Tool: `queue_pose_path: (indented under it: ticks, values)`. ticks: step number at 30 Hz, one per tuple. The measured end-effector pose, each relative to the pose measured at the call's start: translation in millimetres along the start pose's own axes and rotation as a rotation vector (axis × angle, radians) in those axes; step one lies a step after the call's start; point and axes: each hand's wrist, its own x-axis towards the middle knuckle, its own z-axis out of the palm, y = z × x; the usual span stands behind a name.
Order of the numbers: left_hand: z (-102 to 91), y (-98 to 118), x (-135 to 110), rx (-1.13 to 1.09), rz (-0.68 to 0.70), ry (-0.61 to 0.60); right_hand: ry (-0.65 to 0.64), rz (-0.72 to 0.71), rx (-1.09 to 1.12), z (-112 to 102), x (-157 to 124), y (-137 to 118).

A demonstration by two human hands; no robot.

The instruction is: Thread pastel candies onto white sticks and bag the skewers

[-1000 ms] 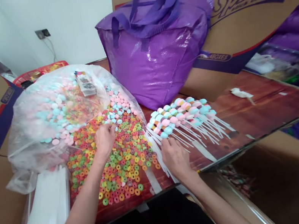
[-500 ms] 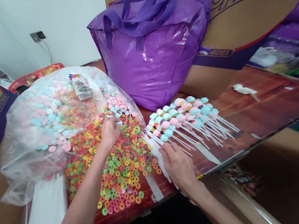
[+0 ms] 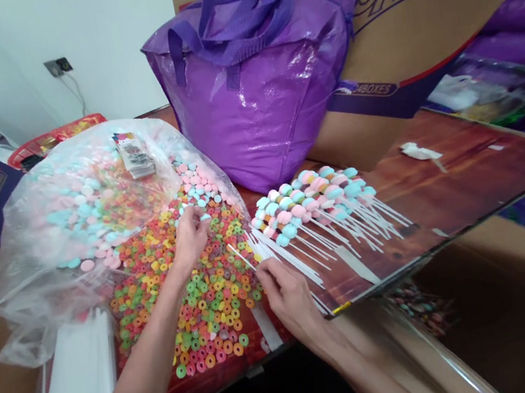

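Observation:
Over the spread of ring-shaped gummy candies [image 3: 200, 302], my left hand [image 3: 191, 235] is closed in a pinch, with a bit of pale blue candy [image 3: 205, 217] showing at its fingertips. My right hand [image 3: 287, 294] pinches one thin white stick [image 3: 241, 256], whose free end points up and left over the rings. Beside that hand lie more loose white sticks [image 3: 288, 259] in a fanned pile. Just beyond them rests a row of candy skewers [image 3: 311, 200], pink, blue and coloured pieces threaded on white sticks.
A clear plastic bag [image 3: 25, 265] of pink and blue candies, with a stack of labels [image 3: 134, 154], lies at the left. Nearer is a bundle of white sticks [image 3: 72, 386]. A purple bag [image 3: 256, 103] stands behind, before a cardboard box [image 3: 413, 14]. The table's front edge runs close to me.
My right hand has lifted one white stick from the pile and moved left toward the ring candies. My left hand has stayed nearly in place. The view has shifted slightly.

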Motion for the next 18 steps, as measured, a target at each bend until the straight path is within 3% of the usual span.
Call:
queue_pose_path:
  ticks: [3,7,12,18]
  values:
    - [-3.9,1,-31,-0.44,-0.131,-0.008,-0.018,0.036,0.106,4,1,-6]
    - [-9.4,5,-72,-0.752,-0.283,-0.046,-0.056,0.031,0.261,9,0,-13]
    - [-11.2,4,-96,-0.872,-0.288,0.07,-0.09,-0.004,0.306,14,-6,-20]
    - [-10.1,-2,-104,-0.817,-0.31,0.188,-0.089,-0.041,0.274,15,-10,-25]
